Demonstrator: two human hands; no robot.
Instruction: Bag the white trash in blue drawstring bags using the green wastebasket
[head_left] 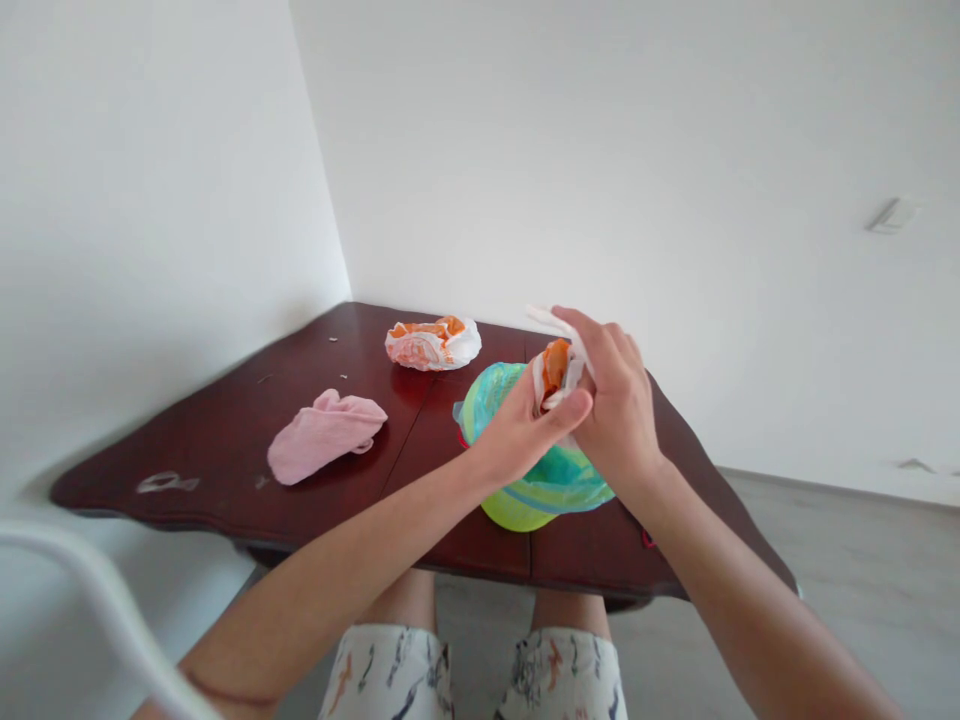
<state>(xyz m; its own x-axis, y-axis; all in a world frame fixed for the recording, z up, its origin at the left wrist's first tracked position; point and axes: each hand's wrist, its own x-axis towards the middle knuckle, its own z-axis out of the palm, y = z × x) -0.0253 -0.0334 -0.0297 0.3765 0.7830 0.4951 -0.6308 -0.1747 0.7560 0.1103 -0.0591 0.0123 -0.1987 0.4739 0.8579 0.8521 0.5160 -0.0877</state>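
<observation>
Between both hands is a crumpled white and orange plastic bag point(555, 368), held above a light green bin point(516, 514). A translucent blue-green liner point(571, 478) covers the bin's rim and folds down its outside. My left hand point(517, 430) closes around the bag's lower left side, hiding part of it. From the right, my right hand point(616, 400) presses on the bag with its fingers bent over the top, where a white strip of plastic sticks up. The bin stands on the dark red wooden table point(420, 480), partly hidden by my hands.
Towards the back of the table lies another crumpled white and orange plastic bag point(433, 344). A folded pink cloth point(324, 438) rests on the left part. White walls stand behind and to the left. A white cable point(97, 600) crosses the lower left corner.
</observation>
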